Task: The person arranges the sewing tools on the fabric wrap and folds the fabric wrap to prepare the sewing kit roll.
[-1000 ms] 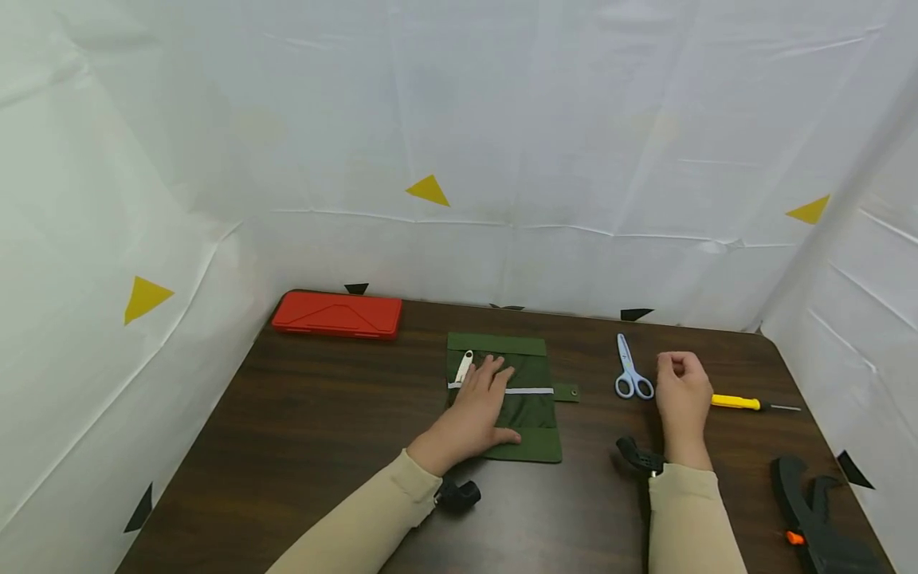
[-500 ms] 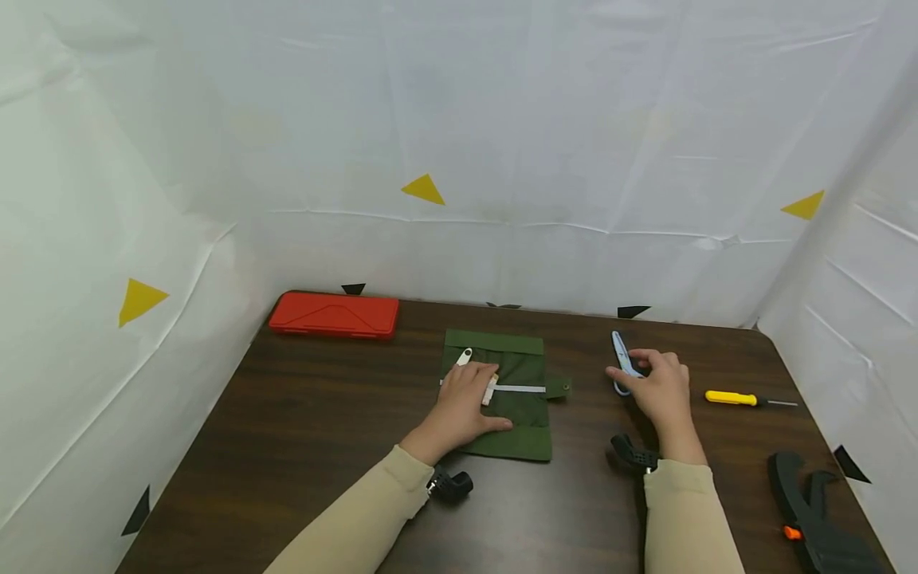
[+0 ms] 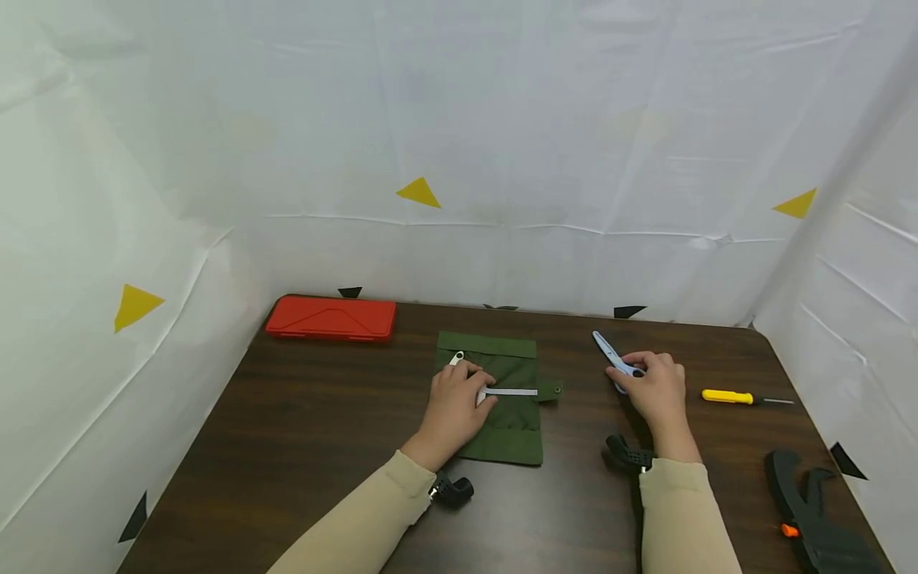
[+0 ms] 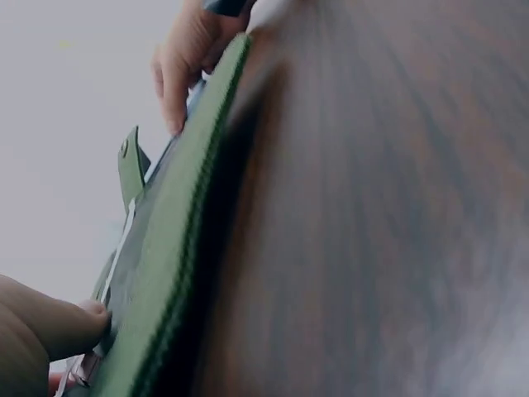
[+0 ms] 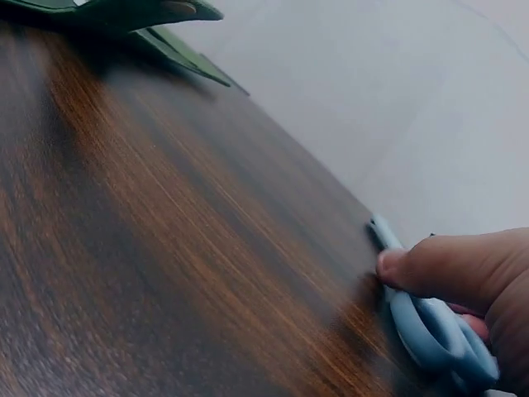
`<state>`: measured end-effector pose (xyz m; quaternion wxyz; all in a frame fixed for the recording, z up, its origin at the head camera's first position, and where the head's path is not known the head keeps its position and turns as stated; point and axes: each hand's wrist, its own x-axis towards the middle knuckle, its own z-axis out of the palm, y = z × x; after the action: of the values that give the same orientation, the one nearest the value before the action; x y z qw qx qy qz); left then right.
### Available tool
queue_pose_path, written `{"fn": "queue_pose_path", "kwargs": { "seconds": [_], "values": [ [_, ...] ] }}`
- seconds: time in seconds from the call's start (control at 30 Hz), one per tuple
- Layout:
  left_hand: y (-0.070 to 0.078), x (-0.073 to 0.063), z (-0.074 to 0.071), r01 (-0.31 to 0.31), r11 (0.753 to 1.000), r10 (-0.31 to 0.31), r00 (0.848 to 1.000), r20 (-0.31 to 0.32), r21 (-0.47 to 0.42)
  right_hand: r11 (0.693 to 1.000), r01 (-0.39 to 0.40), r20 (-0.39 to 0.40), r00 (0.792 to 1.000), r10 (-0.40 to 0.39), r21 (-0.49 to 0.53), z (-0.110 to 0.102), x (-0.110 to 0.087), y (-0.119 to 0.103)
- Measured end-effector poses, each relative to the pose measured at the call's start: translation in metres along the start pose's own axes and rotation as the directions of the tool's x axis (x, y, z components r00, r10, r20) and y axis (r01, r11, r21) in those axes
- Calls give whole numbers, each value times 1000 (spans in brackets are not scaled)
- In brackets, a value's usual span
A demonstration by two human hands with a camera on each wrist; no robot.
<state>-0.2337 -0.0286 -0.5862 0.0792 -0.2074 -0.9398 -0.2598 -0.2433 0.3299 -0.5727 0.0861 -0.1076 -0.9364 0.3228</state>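
A green fabric tool roll (image 3: 509,438) lies unrolled on the dark wooden table, with a white band (image 3: 512,391) across its middle and a snap tab on the right. A whitish tool end with a hole (image 3: 457,357) pokes out above my left hand (image 3: 453,406). The curled fingers and thumb of that hand pinch the white band at its left part; the left wrist view shows the thumb (image 4: 78,322) right at the band. My right hand (image 3: 656,391) grips light blue scissors (image 3: 606,347) by the handles, blades pointing away and left, close over the table.
A yellow-handled screwdriver (image 3: 727,396) lies right of my right hand. Nearer on the right is a black clamp (image 3: 810,510) with an orange button. A red case (image 3: 331,318) sits at the back left edge. White sheeting (image 3: 502,119) walls in the table.
My right hand has come left from beside the screwdriver and taken hold of the scissors, which have tilted. My left hand's spread fingers have curled in at the band.
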Motion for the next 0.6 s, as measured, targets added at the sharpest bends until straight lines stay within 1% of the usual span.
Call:
{"fn": "queue_pose_path", "kwargs": {
  "seconds": [0.13, 0.23, 0.3, 0.43, 0.53, 0.57, 0.6],
  "values": [
    [-3, 1, 0, -28, 999, 28, 999, -20, 21, 999, -18, 2, 1000, 18, 36, 2, 2, 1],
    [-5, 2, 2, -34, 999, 34, 999, -25, 0, 997, -21, -15, 1000, 22, 71, 3, 4, 1],
    [-7, 2, 4, -33, 999, 33, 999, -30, -16, 994, -21, -40, 999, 26, 108, 4, 4, 0],
    [-7, 2, 4, -21, 998, 20, 1000, -19, -63, 984, -18, -88, 996, 34, 177, 5, 3, -2],
    [-5, 1, 3, -7, 996, 6, 1000, -10, -89, 968, -17, -118, 992, 48, 250, 7, 1, -3],
    [-5, 1, 3, -3, 996, 2, 1000, -9, -93, 955, -15, -126, 991, 54, 295, 8, 1, -4],
    [-4, 1, 3, 1, 995, -1, 1000, -7, -96, 935, -12, -131, 989, 62, 355, 9, 0, -5]
  ]
}}
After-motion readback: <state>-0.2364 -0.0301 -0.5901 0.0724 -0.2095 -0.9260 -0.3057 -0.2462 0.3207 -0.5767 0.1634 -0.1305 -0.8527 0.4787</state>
